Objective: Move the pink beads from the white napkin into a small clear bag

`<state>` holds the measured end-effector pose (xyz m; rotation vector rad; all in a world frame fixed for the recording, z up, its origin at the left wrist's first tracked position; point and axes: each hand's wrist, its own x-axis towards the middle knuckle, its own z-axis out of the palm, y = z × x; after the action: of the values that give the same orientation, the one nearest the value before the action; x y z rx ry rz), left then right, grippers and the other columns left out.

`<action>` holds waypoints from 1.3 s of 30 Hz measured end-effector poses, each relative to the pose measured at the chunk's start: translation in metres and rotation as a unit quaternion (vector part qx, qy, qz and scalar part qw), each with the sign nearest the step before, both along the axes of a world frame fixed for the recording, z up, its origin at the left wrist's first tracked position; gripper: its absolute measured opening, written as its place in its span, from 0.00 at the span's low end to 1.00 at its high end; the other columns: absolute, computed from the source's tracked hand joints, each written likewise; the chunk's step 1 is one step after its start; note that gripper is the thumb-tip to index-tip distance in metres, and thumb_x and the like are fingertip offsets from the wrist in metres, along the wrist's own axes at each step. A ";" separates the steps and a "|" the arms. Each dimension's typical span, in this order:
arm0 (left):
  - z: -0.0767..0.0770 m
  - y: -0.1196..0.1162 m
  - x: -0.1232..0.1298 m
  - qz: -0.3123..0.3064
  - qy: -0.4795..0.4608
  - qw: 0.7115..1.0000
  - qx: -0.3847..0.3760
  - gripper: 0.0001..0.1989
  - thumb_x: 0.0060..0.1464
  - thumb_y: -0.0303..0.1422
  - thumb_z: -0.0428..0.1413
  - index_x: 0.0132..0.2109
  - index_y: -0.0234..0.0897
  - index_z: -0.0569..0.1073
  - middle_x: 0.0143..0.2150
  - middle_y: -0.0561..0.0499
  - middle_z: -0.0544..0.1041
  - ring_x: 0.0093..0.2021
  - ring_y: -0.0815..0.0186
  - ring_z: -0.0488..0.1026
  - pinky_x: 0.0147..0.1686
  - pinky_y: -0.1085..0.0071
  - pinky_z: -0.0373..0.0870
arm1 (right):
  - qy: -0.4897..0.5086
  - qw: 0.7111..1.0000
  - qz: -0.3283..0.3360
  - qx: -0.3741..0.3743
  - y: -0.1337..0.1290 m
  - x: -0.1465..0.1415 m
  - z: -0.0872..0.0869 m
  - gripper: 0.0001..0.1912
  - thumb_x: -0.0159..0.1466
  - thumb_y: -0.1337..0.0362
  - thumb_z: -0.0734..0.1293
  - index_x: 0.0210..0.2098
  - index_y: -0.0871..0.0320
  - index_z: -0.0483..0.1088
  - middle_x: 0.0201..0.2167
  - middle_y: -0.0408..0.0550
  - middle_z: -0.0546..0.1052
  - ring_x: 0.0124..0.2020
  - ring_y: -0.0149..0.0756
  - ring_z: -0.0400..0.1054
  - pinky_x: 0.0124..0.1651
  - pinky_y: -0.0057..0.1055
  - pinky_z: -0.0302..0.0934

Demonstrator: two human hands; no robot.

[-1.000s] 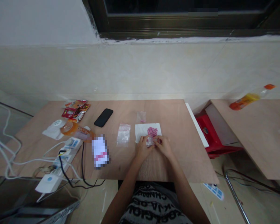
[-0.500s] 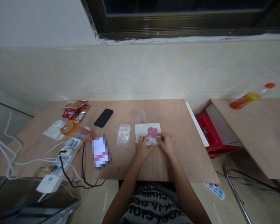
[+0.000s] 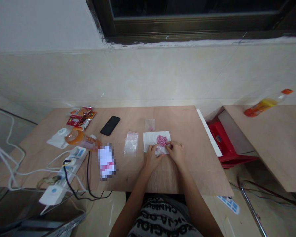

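Pink beads [image 3: 161,140] lie heaped on a white paper sheet [image 3: 149,137] on the wooden table. At the sheet's near edge, a small clear plastic bag [image 3: 160,151] sits between my hands. My left hand [image 3: 152,159] pinches its left side with bent fingers. My right hand [image 3: 175,152] has thumb and forefinger together at the bag's right side, beside the beads. Another small clear bag [image 3: 150,124] with a few pink beads lies behind the sheet. To the left is a stack of clear zip bags [image 3: 131,143].
On the left are a black phone [image 3: 110,125], snack packets [image 3: 81,118], an orange bottle [image 3: 82,140], a power strip [image 3: 66,171] with cables and a blurred-out item [image 3: 107,162]. A red stool [image 3: 222,141] stands between the tables; another bottle [image 3: 263,105] lies on the right one.
The view has shifted very slightly. Both hands keep nearly the same position at the small bag, and the beads look unmoved.
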<state>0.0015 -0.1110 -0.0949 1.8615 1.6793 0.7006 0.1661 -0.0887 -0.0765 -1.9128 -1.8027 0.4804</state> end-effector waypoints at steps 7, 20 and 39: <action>0.000 -0.001 0.000 0.000 -0.011 1.000 0.003 0.29 0.49 0.40 0.64 0.57 0.44 0.66 0.47 0.50 0.68 0.46 0.62 0.71 0.45 0.66 0.70 | 0.021 1.000 -0.010 0.010 -0.005 0.000 0.002 0.14 0.65 0.56 0.61 0.37 0.55 0.76 0.30 0.46 0.76 0.35 0.37 0.67 0.42 0.33 0.47; -0.001 0.000 0.000 0.003 -0.018 1.000 0.001 0.26 0.51 0.34 0.59 0.58 0.43 0.67 0.45 0.50 0.68 0.45 0.63 0.72 0.45 0.69 0.70 | 0.086 0.995 0.055 -0.002 -0.021 -0.015 0.006 0.13 0.64 0.57 0.62 0.37 0.55 0.76 0.28 0.46 0.77 0.32 0.37 0.68 0.42 0.33 0.53; -0.002 -0.002 -0.001 -0.005 -0.023 1.000 0.003 0.29 0.50 0.41 0.63 0.58 0.45 0.66 0.47 0.50 0.69 0.46 0.62 0.71 0.46 0.67 0.70 | 0.011 1.000 -0.026 0.008 0.004 0.006 -0.004 0.14 0.65 0.56 0.62 0.41 0.55 0.77 0.29 0.45 0.76 0.34 0.36 0.67 0.41 0.32 0.48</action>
<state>0.0002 -0.1128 -0.0965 1.8418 1.6405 0.7396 0.1721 -0.0850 -0.0801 -1.9312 -1.7338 0.4654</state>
